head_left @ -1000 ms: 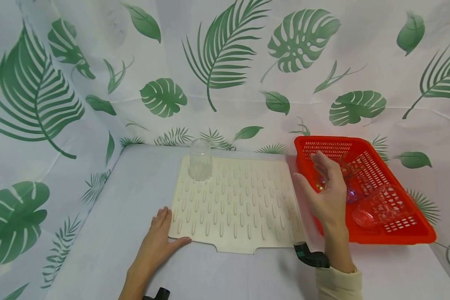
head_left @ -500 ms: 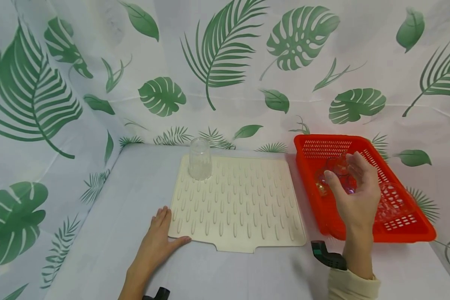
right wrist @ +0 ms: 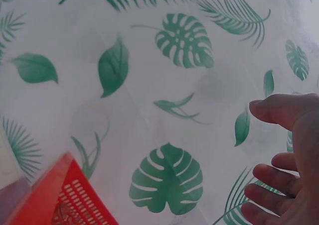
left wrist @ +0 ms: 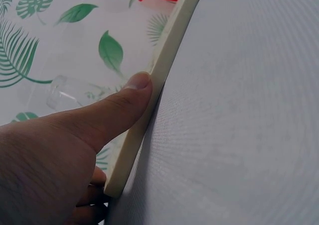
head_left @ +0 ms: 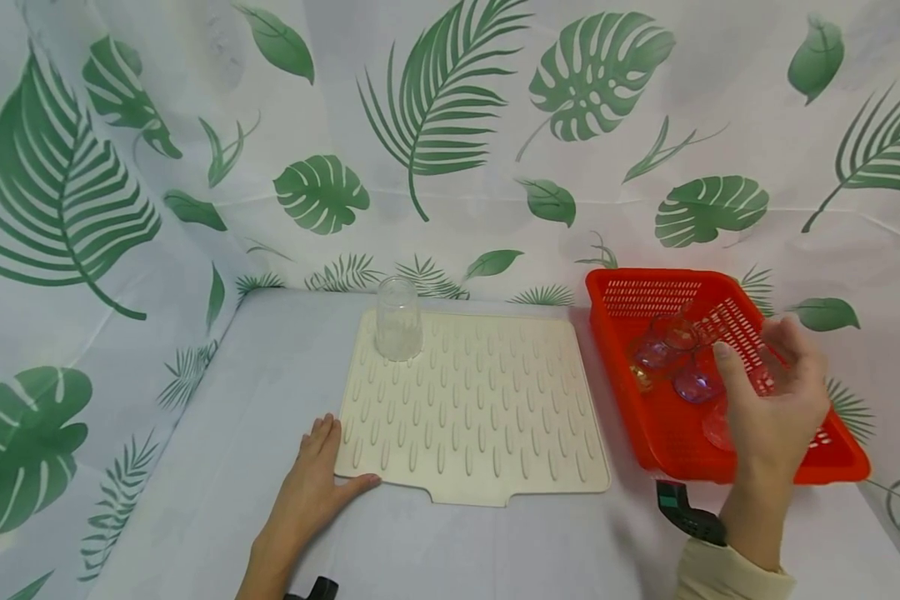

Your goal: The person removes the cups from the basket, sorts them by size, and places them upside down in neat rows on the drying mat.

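I see left hand [head_left: 306, 483] just touching mat [head_left: 480, 408] corner, grip spread. Right hand [head_left: 774, 408] over basket [head_left: 678, 465], grip curved wide, empty.

Mat [head_left: 472, 408] on the worktop [head_left: 247, 400], glass [head_left: 399, 321] on it at 10–11 o'clock, basket [head_left: 671, 450] just off its 3 o'clock edge with glassware [head_left: 696, 385] inside, backdrop [head_left: 472, 225] behind at 12.
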